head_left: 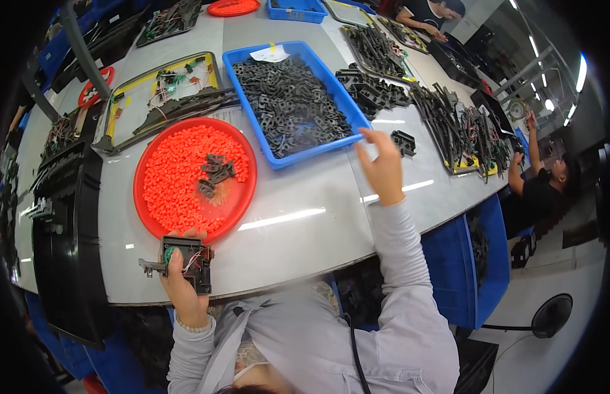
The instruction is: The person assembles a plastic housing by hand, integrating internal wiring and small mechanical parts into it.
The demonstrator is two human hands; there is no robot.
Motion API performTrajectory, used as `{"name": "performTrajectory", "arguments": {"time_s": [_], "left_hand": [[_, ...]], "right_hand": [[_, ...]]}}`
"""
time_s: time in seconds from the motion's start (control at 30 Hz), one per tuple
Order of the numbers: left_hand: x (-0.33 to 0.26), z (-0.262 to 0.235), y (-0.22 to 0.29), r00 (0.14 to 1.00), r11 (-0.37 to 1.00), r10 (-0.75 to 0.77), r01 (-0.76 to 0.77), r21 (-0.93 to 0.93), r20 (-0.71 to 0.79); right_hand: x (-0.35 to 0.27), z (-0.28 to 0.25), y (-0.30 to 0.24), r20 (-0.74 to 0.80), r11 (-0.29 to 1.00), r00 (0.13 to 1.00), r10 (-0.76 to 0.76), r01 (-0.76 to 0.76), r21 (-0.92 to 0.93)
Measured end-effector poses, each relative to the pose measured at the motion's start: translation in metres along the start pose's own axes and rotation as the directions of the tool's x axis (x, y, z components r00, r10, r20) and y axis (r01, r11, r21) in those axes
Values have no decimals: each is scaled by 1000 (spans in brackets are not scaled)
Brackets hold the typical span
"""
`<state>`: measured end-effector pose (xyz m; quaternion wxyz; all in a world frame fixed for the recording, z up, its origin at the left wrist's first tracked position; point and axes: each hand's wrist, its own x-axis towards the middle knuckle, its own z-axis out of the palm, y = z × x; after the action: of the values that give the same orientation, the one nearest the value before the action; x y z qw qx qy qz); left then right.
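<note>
My left hand [182, 284] grips a dark grey plastic housing [198, 262] at the table's front edge, thumb across its face. Inside the housing are a green circuit board and thin red and white wires; a grey arm sticks out at its left. My right hand [382, 167] is at the near right corner of a blue tray [278, 162], thumb and forefinger apart, with nothing visible in it. That tray holds many small black plastic parts [285, 98]. Just beyond the housing sits a red round tray [242, 207] of small orange-red pieces [170, 174], with several dark parts [216, 172] on top.
Loose black parts [370, 88] lie right of the blue tray, beside a small black frame [403, 142]. Farther right, a tray holds long dark strips [459, 128]. A yellow-edged tray [114, 125] with wired assemblies stands left. Black crates [65, 262] line the left side. Co-workers [544, 190] are at right.
</note>
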<state>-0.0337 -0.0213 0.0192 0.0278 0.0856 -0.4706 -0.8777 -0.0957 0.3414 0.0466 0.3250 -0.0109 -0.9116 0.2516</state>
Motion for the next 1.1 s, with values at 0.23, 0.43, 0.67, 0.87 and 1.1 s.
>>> {"name": "performTrajectory", "arguments": {"time_s": [0.23, 0.43, 0.67, 0.87, 1.1], "left_hand": [[1, 16, -9, 993, 998, -55, 58, -18, 102], [-1, 16, -8, 994, 999, -45, 43, 16, 103], [-3, 13, -9, 991, 997, -73, 77, -28, 116], [-6, 4, -7, 990, 996, -59, 67, -61, 124], [-4, 8, 0, 982, 994, -80, 93, -65, 172]], "right_hand": [[-7, -10, 154, -150, 701, 909, 388, -397, -592], [-17, -22, 173, -134, 880, 898, 420, -439, -184], [-68, -12, 35, 432, -5, 653, 622, -548, 836], [-85, -12, -2, 522, 453, 653, 549, -757, 470], [-73, 4, -28, 411, 968, 876, 252, -236, -89]]}}
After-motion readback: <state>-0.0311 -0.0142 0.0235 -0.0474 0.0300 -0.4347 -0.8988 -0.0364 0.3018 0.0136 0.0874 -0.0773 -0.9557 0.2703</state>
